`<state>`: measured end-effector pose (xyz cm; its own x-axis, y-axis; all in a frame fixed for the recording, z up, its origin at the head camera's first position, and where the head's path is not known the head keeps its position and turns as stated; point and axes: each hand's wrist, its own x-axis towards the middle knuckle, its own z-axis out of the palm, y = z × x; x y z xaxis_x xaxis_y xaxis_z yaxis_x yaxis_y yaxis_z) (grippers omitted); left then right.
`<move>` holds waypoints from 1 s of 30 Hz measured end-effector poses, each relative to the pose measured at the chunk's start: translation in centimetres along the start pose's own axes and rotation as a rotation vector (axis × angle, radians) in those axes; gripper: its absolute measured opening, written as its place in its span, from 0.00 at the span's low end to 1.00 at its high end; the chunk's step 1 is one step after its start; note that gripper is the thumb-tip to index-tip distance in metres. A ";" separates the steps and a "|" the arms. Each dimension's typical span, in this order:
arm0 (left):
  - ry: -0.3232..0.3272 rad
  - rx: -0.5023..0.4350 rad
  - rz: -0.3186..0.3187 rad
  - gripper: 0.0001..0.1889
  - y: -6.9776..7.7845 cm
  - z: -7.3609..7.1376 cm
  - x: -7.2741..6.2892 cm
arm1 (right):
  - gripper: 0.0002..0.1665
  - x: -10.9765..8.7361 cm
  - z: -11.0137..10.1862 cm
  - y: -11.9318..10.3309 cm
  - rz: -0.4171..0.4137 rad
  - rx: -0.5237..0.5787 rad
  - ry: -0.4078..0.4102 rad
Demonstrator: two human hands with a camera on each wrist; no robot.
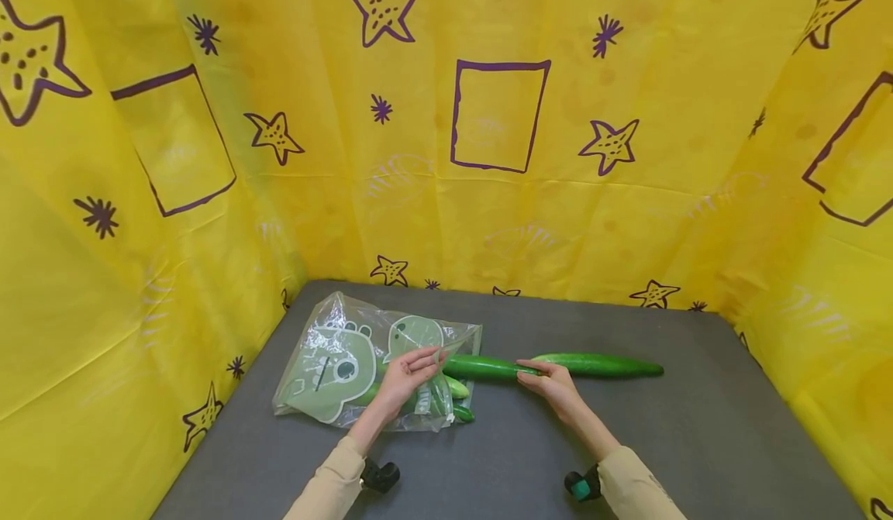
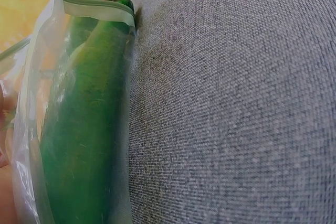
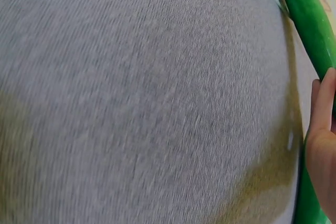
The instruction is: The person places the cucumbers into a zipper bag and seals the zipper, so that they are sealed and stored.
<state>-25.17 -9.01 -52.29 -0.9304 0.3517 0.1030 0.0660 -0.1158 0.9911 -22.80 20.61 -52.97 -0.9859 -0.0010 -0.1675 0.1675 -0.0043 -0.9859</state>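
A clear zip bag (image 1: 300,396) with pale green cartoon figures lies flat, its mouth facing right. My left hand (image 1: 403,380) pinches the upper layer of that mouth and holds it raised. Inside are cucumbers (image 2: 86,129), two of whose tips poke out at the mouth, one a light green tip (image 1: 456,387) and one a darker tip (image 1: 463,414). My right hand (image 1: 554,388) grips one end of a long green cucumber (image 1: 481,366); its other end is within the bag's mouth. Another cucumber (image 1: 614,364) lies on the table just beyond my right hand.
The grey cloth-covered table (image 1: 502,458) reaches to yellow curtains (image 1: 488,218) with purple stars at the back and both sides. A dark wrist strap with a device (image 1: 380,475) sits at my left wrist, and a similar device (image 1: 582,485) at my right.
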 end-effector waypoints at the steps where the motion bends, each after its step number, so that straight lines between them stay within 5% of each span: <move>1: 0.000 0.000 -0.001 0.24 0.0 -0.1 0.0 | 0.25 0.1 0.2 0.0 0.000 -0.001 0.000; 15: -0.003 -0.004 0.023 0.24 -0.1 -0.2 0.1 | 0.22 1.4 4.5 0.4 -0.042 -0.046 -0.070; 30: -0.005 -0.007 -0.011 0.25 -0.1 0.0 0.2 | 0.22 1.9 7.4 0.6 -0.066 0.000 -0.048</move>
<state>-25.38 -8.97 -52.39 -0.9294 0.3575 0.0922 0.0528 -0.1186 0.9915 -24.59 13.19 -53.88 -0.9936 -0.0490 -0.1014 0.1017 -0.0055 -0.9948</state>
